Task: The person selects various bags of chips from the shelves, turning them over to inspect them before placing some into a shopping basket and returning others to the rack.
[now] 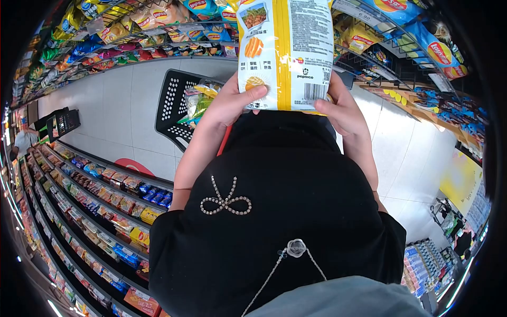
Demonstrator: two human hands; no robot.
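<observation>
A bag of chips (284,55), white and yellow with printed text and a barcode, is held up in front of me with its back panel showing. Gripping its lower left corner is my left hand (236,101), closed with the thumb laid over the front. My right hand (340,108) is closed on the lower right corner, its thumb just below the barcode. Most fingers of both hands are hidden behind the bag. Beyond my left forearm, a black shopping basket (171,108) with round holes contains packaged snacks (198,103).
Shelves of chip bags (158,18) run along the far side. To the left stand long shelves of packaged snacks (113,195). More shelved packets (449,108) are at the right. A person (25,140) and a black basket (62,124) are at the far left on the tiled floor (113,100).
</observation>
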